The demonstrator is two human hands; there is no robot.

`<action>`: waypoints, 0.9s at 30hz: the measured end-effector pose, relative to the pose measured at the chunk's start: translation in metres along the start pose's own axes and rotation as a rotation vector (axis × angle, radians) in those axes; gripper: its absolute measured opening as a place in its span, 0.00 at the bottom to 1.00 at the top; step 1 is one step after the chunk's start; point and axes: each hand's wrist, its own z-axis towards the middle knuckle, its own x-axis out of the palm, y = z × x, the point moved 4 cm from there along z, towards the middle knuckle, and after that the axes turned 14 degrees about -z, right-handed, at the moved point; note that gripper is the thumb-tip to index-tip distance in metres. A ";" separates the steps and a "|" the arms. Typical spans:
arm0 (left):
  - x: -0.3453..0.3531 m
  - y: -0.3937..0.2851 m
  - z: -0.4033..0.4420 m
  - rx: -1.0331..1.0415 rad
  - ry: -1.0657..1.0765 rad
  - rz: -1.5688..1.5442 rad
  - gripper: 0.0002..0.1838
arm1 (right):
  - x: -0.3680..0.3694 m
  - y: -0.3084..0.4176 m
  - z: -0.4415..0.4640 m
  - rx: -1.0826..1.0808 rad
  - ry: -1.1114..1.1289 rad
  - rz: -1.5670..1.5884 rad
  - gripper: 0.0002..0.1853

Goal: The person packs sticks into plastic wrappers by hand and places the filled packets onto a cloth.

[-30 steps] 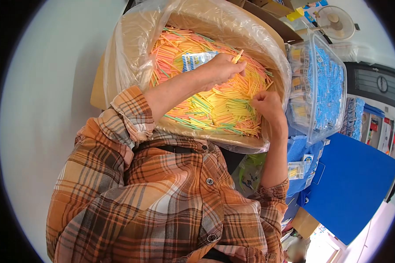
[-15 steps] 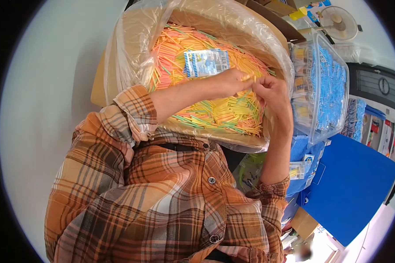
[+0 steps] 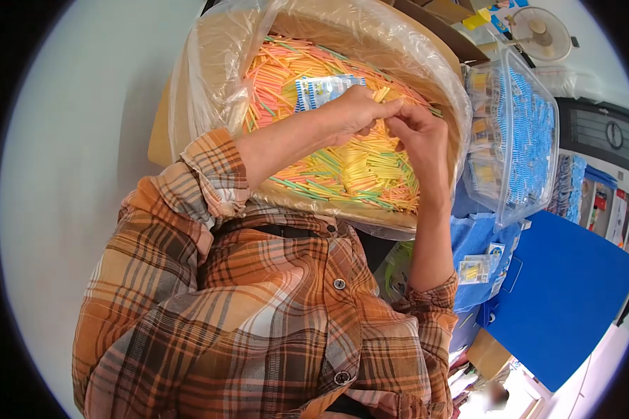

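Gripping a few pale yellow sticks, the left hand is curled palm-down, the stick ends poking up past the knuckles beside the thumb. Right hand comes in from the other side, its thumb and fingertips gathered at the left thumb tip; they look to be touching. Cannot tell whether the right fingers pinch a stick or nothing.

Under both hands: a deep layer of loose sticks, mostly yellow in the middle, pink and orange toward the far and left sides, green ones scattered through. Printed blue-and-white packets lie on the layer just beyond the left hand, partly hidden by it.

All of this sits in a large cardboard box with a clear plastic liner folded out over its rim. Both forearms reach in over the near edge, plaid shirt sleeves rolled.

To the right of the box, near it: a clear plastic tub full of blue-striped packets. Nearer the person, a small clear packet with yellow contents rests on blue material, beside a broad blue panel. Farther off, top right, a fan. Pale wall at left.
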 end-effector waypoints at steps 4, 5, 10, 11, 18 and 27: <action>0.000 -0.016 -0.006 0.157 -0.170 0.004 0.18 | 0.004 -0.021 -0.010 0.084 0.053 -0.034 0.07; -0.002 -0.017 -0.003 0.178 -0.174 -0.008 0.18 | 0.007 -0.028 -0.013 0.108 0.081 -0.108 0.07; -0.005 -0.024 -0.001 0.240 -0.122 -0.123 0.19 | 0.035 -0.019 -0.023 -0.270 0.127 -0.769 0.07; -0.005 -0.025 -0.002 0.244 -0.117 -0.144 0.19 | 0.036 -0.017 -0.021 -0.302 0.128 -0.799 0.07; -0.010 -0.027 -0.005 0.130 -0.069 0.065 0.20 | 0.009 -0.032 -0.019 -0.201 0.047 -0.379 0.05; 0.016 0.004 -0.009 -0.062 0.153 -0.006 0.22 | -0.009 -0.021 -0.007 -0.031 -0.087 0.085 0.10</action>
